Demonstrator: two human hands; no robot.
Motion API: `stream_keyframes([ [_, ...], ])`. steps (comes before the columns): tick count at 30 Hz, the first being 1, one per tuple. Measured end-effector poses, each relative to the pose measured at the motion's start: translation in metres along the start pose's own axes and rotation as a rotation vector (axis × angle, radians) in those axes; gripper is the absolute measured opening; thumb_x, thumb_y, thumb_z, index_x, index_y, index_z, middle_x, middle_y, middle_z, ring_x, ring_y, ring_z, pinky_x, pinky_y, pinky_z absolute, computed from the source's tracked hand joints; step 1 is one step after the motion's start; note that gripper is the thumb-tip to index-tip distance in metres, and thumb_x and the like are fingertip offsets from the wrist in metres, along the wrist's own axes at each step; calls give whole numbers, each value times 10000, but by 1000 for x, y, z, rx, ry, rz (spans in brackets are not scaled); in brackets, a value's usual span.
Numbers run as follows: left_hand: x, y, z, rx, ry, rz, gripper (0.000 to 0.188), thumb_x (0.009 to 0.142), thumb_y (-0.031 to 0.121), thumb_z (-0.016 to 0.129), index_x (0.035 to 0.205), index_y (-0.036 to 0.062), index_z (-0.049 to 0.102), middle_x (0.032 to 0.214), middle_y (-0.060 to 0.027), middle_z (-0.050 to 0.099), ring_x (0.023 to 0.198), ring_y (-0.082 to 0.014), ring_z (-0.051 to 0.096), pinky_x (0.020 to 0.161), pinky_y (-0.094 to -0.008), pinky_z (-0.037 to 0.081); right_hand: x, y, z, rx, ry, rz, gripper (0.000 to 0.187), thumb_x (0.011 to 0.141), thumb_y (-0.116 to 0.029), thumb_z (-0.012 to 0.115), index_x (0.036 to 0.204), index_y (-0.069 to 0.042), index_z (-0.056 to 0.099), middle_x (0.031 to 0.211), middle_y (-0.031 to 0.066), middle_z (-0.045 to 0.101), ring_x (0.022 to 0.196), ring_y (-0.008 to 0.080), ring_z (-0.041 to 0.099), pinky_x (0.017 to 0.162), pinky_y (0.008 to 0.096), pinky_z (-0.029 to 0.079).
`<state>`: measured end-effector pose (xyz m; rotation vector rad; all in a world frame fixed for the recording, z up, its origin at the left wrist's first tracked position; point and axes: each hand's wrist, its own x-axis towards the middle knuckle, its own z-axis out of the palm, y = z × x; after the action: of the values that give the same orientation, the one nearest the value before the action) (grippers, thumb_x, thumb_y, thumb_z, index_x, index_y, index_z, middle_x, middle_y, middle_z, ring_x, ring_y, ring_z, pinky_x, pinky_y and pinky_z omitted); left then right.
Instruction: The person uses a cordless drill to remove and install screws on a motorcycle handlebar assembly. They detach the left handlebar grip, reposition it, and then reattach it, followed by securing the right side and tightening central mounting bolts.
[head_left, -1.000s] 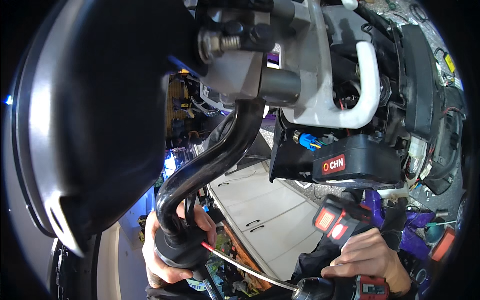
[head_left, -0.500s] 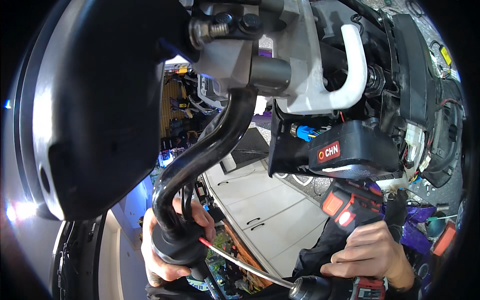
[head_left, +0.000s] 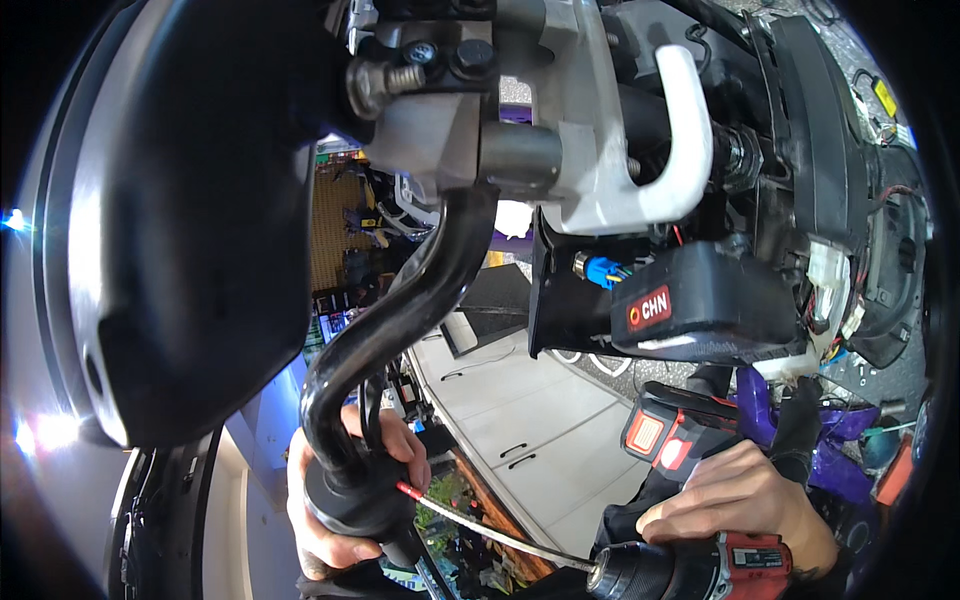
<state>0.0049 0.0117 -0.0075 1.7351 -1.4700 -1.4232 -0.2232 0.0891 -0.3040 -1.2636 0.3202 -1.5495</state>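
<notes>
My left hand (head_left: 322, 530) wraps around the black round collar (head_left: 350, 495) at the lower end of a bent black handlebar (head_left: 390, 310). My right hand (head_left: 740, 500) grips a red and black cordless drill (head_left: 735, 565), whose battery (head_left: 655, 432) sticks out above my knuckles. From the drill's chuck a thin pale flexible rod (head_left: 490, 528) runs in a slight curve to the collar. Its red end (head_left: 408, 490) meets the collar beside my left fingers; whether it goes inside cannot be made out. Above, the bar joins a grey metal clamp (head_left: 430, 140).
A white curved hook (head_left: 690, 130) and a black box (head_left: 710, 300) hang close above my right hand. At left looms a large black panel (head_left: 200, 230). White cabinets (head_left: 540, 420) stand below. Purple plastic pieces (head_left: 835, 475) and a blue connector (head_left: 603, 270) are at right.
The drill in my right hand has turned and shifted slightly right, showing more of its red body. The bike parts sit a little further left in view. My left hand stays on the collar.
</notes>
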Motion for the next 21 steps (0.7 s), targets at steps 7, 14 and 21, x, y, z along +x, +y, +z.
stream_keyframes([
  [7, 0, 3, 4, 290, 187, -24, 888, 422, 297, 937, 1152, -89, 612, 999, -220, 638, 867, -287, 652, 725, -372, 540, 7, -9, -3, -101, 7, 71, 279, 784, -95, 836, 1055, -159, 817, 952, -40, 762, 590, 76, 631, 514, 207, 472],
  [14, 12, 11, -9, 344, 55, -72, 812, 417, 281, 920, 1065, -111, 628, 931, -183, 639, 824, -248, 649, 724, -342, 541, 11, -1, 1, -93, 28, 11, 294, 790, -123, 803, 1081, -159, 808, 875, -60, 705, 607, 59, 652, 506, 195, 468],
  [21, 17, 13, 0, 310, 62, -62, 770, 415, 313, 928, 994, -96, 628, 851, -140, 596, 737, -229, 626, 614, -296, 490, 14, -1, -8, -114, -95, -40, 289, 843, -125, 730, 1119, -155, 809, 758, -67, 595, 579, 70, 582, 482, 212, 444],
])
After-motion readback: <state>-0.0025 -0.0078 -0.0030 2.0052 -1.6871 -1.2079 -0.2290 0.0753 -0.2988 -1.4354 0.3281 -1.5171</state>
